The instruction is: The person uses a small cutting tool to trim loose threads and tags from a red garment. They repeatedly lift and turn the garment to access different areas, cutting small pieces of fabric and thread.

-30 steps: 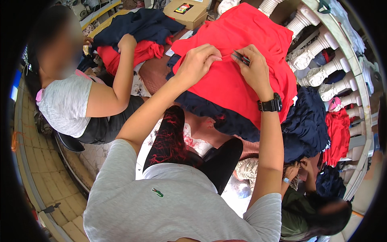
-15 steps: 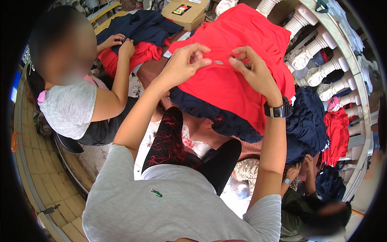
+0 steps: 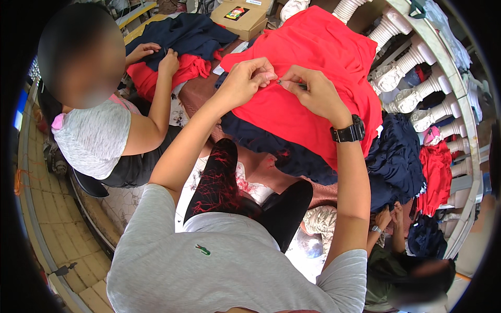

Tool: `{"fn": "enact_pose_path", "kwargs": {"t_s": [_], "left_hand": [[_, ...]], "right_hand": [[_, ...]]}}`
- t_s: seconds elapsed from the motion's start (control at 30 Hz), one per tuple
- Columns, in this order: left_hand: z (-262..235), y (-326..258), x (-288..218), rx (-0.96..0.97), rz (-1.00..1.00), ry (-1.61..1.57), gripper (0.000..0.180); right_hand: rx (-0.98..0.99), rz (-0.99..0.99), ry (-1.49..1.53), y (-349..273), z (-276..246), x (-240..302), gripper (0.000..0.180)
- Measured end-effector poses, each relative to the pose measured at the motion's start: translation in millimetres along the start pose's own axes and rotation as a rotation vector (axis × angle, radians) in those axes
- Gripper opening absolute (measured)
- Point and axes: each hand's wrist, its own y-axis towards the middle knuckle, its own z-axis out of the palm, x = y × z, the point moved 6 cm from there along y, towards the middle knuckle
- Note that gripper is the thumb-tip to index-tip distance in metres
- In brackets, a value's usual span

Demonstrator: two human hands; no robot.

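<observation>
A red garment (image 3: pixel 313 47) lies spread over dark navy cloth (image 3: pixel 282 151) on the work surface before me. My left hand (image 3: pixel 250 81) is closed in a pinch over its middle, thumb against fingertips; what sits between them is too small to make out. Close to its right, my right hand (image 3: pixel 315 94) curls round a small, slim dark tool (image 3: pixel 301 85), its tip pointing toward the left fingertips. The tool's exact kind is unclear, as the fingers cover most of it. The two hands are nearly touching but apart.
At left, a co-worker's hands (image 3: pixel 167 60) handle navy and red garments (image 3: pixel 188 36). Another person's hands (image 3: pixel 389 214) work at lower right beside a navy pile (image 3: pixel 394 161). A cardboard box (image 3: pixel 240 18) stands at the back. White balusters (image 3: pixel 402 65) line the right.
My hands have come closer together over the red garment, and the left fingers have closed into a pinch. A small embroidered patch between them is now hidden.
</observation>
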Motion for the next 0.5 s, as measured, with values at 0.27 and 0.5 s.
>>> {"fn": "enact_pose_path", "kwargs": {"t_s": [0.27,0.5], "left_hand": [[-8.0,-10.9,-11.0,0.142,0.084,0.216,0.001],[-50.3,-26.1,-62.0,0.150,0.097,0.294,0.005]], "right_hand": [[-0.051,-0.015,-0.093,-2.4,-1.7,10.8,0.013],[-0.041,0.094,0.324,-19.6,-32.4,-9.0,0.017]]}}
